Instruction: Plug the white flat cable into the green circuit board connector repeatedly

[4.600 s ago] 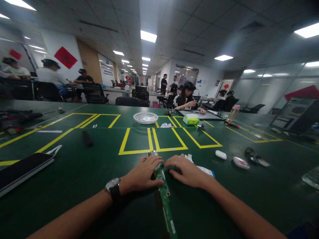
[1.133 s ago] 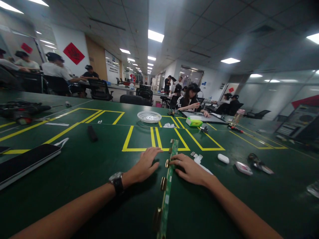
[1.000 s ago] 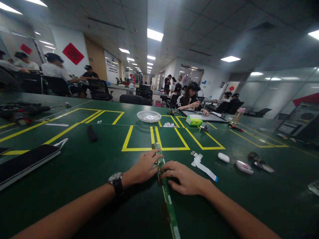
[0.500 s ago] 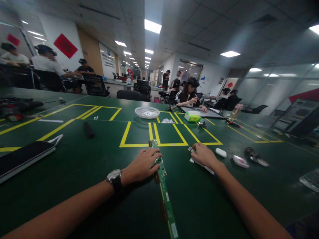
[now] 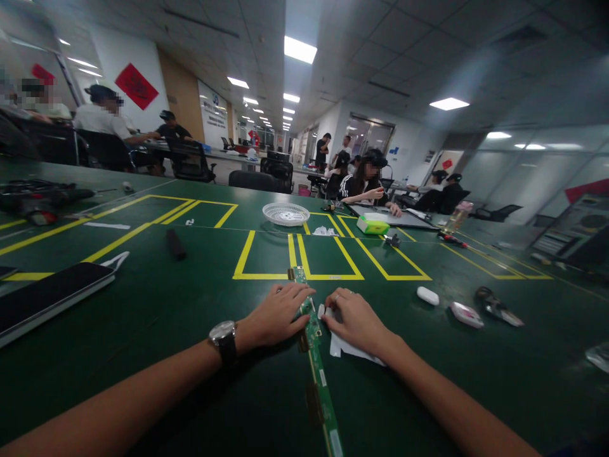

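A long, narrow green circuit board (image 5: 325,397) with brown flex tabs lies lengthwise on the table before me. My left hand (image 5: 276,314) rests across its upper part, fingers and thumb curled round it; a wristwatch (image 5: 223,339) is on that wrist. Close to the board's right edge, my right hand (image 5: 356,318) grips a crumpled white wipe (image 5: 356,353), bunched at the fingertips and trailing under the palm. A small gap seems to lie between the wipe and the board, though I cannot tell whether they touch.
Yellow tape (image 5: 299,277) marks boxes on the green table. Beyond stand a white basket (image 5: 286,214) and a green tissue pack (image 5: 372,225). A white case (image 5: 427,296) lies right; a dark-topped panel (image 5: 57,295) and black bar (image 5: 176,245) lie left. A co-worker (image 5: 366,181) sits opposite.
My right hand has moved left with the white wipe, from well right of the circuit board to right beside it. My left hand keeps its place on the board. The view has shifted slightly.
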{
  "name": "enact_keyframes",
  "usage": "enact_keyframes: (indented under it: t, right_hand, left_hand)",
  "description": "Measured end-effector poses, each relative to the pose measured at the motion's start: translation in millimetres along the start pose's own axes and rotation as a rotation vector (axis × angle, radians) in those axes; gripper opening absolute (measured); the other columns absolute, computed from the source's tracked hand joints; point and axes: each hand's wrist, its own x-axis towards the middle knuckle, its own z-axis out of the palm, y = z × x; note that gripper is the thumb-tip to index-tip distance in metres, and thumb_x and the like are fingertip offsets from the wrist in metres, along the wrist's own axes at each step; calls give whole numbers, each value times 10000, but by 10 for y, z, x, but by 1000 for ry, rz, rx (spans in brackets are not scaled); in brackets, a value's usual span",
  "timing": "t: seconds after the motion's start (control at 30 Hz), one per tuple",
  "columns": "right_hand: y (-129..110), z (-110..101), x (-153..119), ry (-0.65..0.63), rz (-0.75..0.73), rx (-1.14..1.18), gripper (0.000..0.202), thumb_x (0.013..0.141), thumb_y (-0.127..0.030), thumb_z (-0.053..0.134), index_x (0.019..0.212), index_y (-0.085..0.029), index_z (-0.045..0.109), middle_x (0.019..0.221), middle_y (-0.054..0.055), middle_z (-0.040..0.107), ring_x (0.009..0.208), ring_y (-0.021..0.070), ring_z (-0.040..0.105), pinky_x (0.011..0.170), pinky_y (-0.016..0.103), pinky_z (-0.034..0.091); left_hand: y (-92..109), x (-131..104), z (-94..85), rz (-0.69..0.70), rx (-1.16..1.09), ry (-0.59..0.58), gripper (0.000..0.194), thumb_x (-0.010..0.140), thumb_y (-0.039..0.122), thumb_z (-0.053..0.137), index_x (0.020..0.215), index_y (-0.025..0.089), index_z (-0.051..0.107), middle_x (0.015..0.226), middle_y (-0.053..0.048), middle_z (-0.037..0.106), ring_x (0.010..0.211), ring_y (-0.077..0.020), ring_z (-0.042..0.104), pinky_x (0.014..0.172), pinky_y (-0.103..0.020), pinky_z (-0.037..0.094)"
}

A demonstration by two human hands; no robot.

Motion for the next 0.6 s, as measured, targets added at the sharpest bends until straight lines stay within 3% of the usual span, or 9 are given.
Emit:
enact_keyframes:
  t: [0.23, 0.6]
  right_hand:
    - [16, 90, 45, 37, 39, -16, 178, 906, -339, 595, 995, -188, 622, 1003, 70, 614, 950, 229, 567, 818, 353, 404]
    - [26, 42, 57, 4, -96, 34, 174, 922, -295, 585, 1055, -186, 610, 1032, 76, 615, 992, 228, 554, 864, 359, 422]
  left_hand:
    - [10, 3, -13, 19, -3, -11, 481, 959, 379, 479, 1420, 252, 418, 1401, -88, 503, 1280, -286, 441, 1051, -457, 303]
    - [11, 9, -34, 94, -48, -45, 579, 952, 366, 526, 1484, 271, 319, 1429, -69, 474, 1282, -266, 443, 1081, -438, 320]
